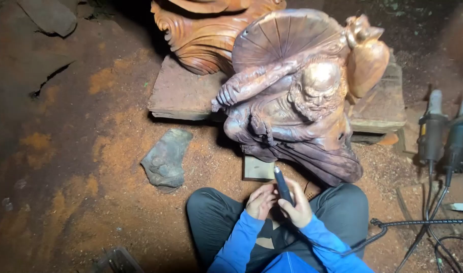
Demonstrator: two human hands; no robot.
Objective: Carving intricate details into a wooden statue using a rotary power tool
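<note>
We're sitting cross-legged on a sawdust-covered floor, blue sleeves and dark trousers in view. Our right hand (297, 208) is wrapped shut round a dark rotary carving handpiece (282, 185), fingers curled tight on the lower part of its body, tip end pointing up twd the statue. The handpiece sits just above our lap, between both hands, near the statue's base but not touching it. Our left hand (261, 200) is right beside it, fingers half curled and bent in twd the tool; can't tell whether they actually grip it or just touch. A braided flexible shaft cable (418, 222) lies along the floor at our right side.

In front of us stands a carved wooden statue (300, 101) of a bearded figure w/ a big leaf-shaped fan over its head and a gourd-like sack at its shoulder. It leans over a flat wooden slab (181, 93), w/ a small wooden block (257, 169) under its lower edge. A second swirled wood carving (206, 35) stands behind it. A crumpled grey cloth (165, 159) lies on the floor to the left. Two power grinders (444, 134) lie side by side at far right.
</note>
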